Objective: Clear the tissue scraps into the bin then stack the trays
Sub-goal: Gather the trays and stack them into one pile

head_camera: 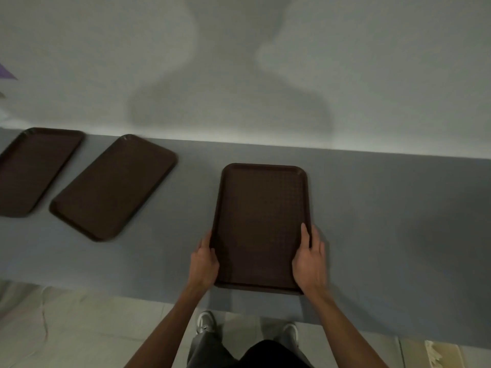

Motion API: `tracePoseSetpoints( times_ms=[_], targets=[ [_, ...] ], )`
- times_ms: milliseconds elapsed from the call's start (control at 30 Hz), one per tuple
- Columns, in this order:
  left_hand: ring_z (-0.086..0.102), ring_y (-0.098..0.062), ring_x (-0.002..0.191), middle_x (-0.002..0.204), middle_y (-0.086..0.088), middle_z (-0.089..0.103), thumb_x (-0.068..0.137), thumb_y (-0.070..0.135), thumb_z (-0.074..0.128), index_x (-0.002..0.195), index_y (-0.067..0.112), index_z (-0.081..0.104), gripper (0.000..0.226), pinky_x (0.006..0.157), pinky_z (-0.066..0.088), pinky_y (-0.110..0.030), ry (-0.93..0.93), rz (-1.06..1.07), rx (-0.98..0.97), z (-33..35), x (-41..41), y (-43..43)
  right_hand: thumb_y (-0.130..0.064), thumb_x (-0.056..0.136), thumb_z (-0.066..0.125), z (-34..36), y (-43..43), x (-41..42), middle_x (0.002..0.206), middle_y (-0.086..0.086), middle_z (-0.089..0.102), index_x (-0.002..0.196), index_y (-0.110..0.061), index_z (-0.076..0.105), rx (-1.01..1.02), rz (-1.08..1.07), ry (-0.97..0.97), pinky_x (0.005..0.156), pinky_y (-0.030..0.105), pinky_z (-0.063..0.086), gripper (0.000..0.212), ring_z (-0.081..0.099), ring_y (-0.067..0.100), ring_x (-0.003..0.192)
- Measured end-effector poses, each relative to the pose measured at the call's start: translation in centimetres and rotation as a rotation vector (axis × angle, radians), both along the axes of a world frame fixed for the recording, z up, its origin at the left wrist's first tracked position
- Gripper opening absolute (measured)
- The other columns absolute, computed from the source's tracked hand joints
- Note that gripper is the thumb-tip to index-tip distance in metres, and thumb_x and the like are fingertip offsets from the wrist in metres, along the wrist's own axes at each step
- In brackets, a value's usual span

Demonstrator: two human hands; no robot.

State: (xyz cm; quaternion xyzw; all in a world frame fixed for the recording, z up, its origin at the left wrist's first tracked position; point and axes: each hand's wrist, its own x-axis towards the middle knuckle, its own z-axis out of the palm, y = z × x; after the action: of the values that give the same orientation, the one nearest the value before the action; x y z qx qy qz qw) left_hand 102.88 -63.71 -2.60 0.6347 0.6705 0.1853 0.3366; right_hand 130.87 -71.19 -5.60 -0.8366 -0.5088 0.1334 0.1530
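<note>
Now the left hand (204, 261) and right hand (310, 258) clasp the near tray (261, 227) by its long rims, at nine and three o'clock, flat on the desk (385, 208). It looks stiff, light, maybe slick; rims suit best.

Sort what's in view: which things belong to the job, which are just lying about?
Job: held tray, gripped by left hand and right hand; middle tray; far-left tray.
Lying about: purple object at left edge; beige item on floor.
</note>
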Motion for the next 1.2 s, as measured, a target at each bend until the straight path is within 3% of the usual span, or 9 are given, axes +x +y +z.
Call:
tracePoseSetpoints(
  times_ms=[133,267,367,500,633,767,1033,1100,1200],
  targets=[
    [0.064,-0.031,0.122,0.139,-0.012,0.063,0.099,0.001,0.052,0.157,0.019,0.042,0.061,0.105,0.04,-0.021,-0.016,-0.09,0.013,-0.1,-4.5,1.9,-0.032,0.11,0.037,0.0,1.0,-4.4,0.168,0.024,0.024,0.164,-0.017,0.033,-0.045,-0.06,-0.11,0.111,0.054,0.046,0.057,0.048,0.045,0.136],
    [0.057,-0.031,0.133,0.144,-0.011,0.061,0.103,0.014,0.053,0.159,0.025,0.039,0.058,0.116,0.042,-0.035,-0.034,-0.178,-0.034,-0.9,-8.1,3.8,-0.053,0.107,0.019,-0.4,1.8,-7.3,0.169,0.029,0.016,0.168,-0.017,0.02,-0.104,-0.064,-0.25,0.119,0.056,0.036,0.071,0.036,0.046,0.15],
    [0.058,-0.03,0.131,0.141,-0.007,0.062,0.104,0.025,0.053,0.154,0.031,0.042,0.052,0.111,0.047,-0.04,-0.037,-0.294,-0.056,-0.8,-10.5,5.0,-0.054,0.106,0.017,-0.8,2.3,-8.7,0.167,0.032,0.019,0.169,-0.017,0.018,-0.129,-0.093,-0.29,0.12,0.058,0.034,0.073,0.035,0.048,0.149],
    [0.067,-0.031,0.111,0.124,-0.002,0.068,0.102,0.033,0.051,0.126,0.032,0.06,0.026,0.09,0.056,-0.043,0.098,-0.335,0.06,1.3,-14.0,6.6,-0.05,0.109,0.026,-0.9,2.5,-9.7,0.16,0.033,0.027,0.168,-0.019,0.016,-0.143,-0.144,-0.25,0.114,0.06,0.042,0.067,0.046,0.052,0.138],
    [0.062,-0.035,0.112,0.12,-0.007,0.064,0.097,0.022,0.055,0.119,0.024,0.063,0.023,0.087,0.054,-0.045,0.272,-0.286,0.115,2.0,-19.0,9.7,-0.052,0.107,0.036,0.0,2.8,-10.2,0.159,0.031,0.029,0.168,-0.021,0.019,-0.176,-0.154,-0.203,0.112,0.06,0.042,0.071,0.047,0.054,0.135],
    [0.06,-0.041,0.101,0.106,-0.015,0.061,0.087,0.019,0.064,0.111,0.012,0.061,0.025,0.082,0.055,-0.05,0.493,-0.267,0.178,1.3,-23.8,13.0,-0.045,0.104,0.049,1.9,3.1,-11.9,0.161,0.03,0.026,0.158,-0.018,0.041,-0.151,-0.194,-0.204,0.116,0.063,0.039,0.061,0.04,0.054,0.142],
    [0.056,-0.039,0.113,0.117,-0.014,0.053,0.097,0.038,0.054,0.117,0.013,0.046,0.033,0.083,0.054,-0.052,0.681,-0.256,0.037,1.1,-27.6,15.8,-0.03,0.101,0.062,4.9,4.8,-22.1,0.154,0.016,0.043,0.124,-0.017,0.064,0.16,-0.065,-0.067,0.111,0.051,0.045,0.026,0.047,0.037,0.139],
    [0.058,-0.037,0.117,0.126,-0.012,0.055,0.104,0.032,0.043,0.13,0.014,0.043,0.032,0.087,0.054,-0.051,0.711,-0.286,-0.01,1.2,-27.8,16.6,-0.032,0.104,0.058,5.2,5.5,-24.3,0.154,0.012,0.045,0.123,-0.021,0.065,0.17,-0.011,-0.001,0.114,0.047,0.043,0.023,0.048,0.031,0.139],
    [0.064,-0.036,0.117,0.139,-0.01,0.053,0.106,0.019,0.034,0.155,0.02,0.028,0.049,0.092,0.053,-0.047,0.811,-0.45,-0.057,1.7,-27.8,17.6,-0.036,0.106,0.053,5.5,6.4,-26.4,0.151,0.003,0.049,0.123,-0.025,0.064,0.178,0.027,0.088,0.113,0.043,0.044,0.023,0.052,0.024,0.133]
  ],
)
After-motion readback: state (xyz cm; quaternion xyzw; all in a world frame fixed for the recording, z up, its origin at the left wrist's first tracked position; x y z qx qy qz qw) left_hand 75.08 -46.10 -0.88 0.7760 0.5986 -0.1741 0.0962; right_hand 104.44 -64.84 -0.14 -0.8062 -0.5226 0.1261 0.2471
